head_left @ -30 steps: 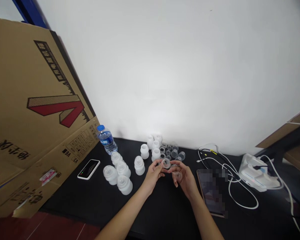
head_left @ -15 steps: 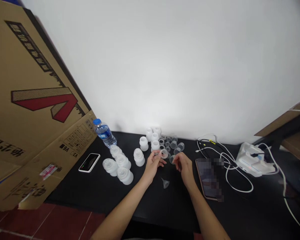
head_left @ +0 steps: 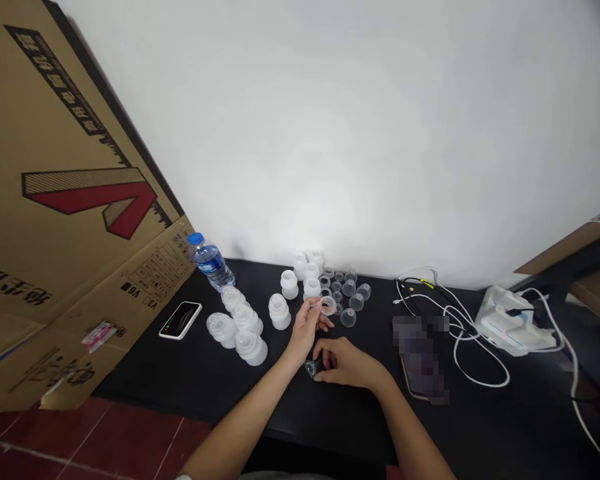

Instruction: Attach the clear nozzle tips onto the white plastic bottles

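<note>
My left hand (head_left: 306, 327) pinches a small clear plastic ring (head_left: 328, 305) a little above the black table (head_left: 190, 387). My right hand (head_left: 341, 364) rests low on the table, fingers curled over a small clear funnel-like piece (head_left: 312, 367) at its fingertips. Just beyond the hands lie several clear cups (head_left: 349, 293), and several white bottle-shaped parts (head_left: 279, 311) stand to the left in two groups.
A water bottle (head_left: 210, 263) and a phone (head_left: 181, 319) lie at the left beside a large cardboard box (head_left: 65, 220). Another phone (head_left: 420, 357), white cables (head_left: 460, 327) and a white device (head_left: 513, 327) are to the right. A white wall rises behind.
My right hand has dropped from beside the ring down to the small funnel-like piece on the table and closed over it. The left hand stays holding the ring.
</note>
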`<state>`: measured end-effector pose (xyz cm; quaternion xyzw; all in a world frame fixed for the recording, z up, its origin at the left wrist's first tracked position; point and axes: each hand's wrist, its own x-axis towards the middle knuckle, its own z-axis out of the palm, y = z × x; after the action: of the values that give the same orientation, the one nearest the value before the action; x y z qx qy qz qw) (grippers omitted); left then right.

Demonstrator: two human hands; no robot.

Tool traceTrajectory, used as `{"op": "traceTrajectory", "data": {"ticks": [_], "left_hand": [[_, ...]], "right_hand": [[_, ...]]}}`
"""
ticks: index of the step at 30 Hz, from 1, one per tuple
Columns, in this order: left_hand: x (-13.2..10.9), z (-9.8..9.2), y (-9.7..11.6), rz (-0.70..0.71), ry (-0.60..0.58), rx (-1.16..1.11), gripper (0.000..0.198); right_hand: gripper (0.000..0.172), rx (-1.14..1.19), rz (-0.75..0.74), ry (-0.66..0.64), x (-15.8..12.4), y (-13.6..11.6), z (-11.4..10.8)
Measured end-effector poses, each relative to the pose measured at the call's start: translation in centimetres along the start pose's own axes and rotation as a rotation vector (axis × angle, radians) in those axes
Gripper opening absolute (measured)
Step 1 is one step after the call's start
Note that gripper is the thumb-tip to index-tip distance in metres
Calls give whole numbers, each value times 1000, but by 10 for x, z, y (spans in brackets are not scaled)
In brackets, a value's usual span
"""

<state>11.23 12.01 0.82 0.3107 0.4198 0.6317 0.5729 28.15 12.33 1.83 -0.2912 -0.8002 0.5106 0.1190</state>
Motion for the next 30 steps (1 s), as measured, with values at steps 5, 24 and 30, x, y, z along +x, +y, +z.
{"op": "traceTrajectory", "data": {"ticks": [5,24,30], "left_hand": [[2,-1,0,11,13,3,57],[-4,3,8,109,-41,182,59],[-9,1,2,170,-151,301,50]], "right_hand": [[22,-100,-32,104,4,-9,13],[23,72,-116,791,9,9,-20],[13,-12,-114,863,12,4,-17]]}}
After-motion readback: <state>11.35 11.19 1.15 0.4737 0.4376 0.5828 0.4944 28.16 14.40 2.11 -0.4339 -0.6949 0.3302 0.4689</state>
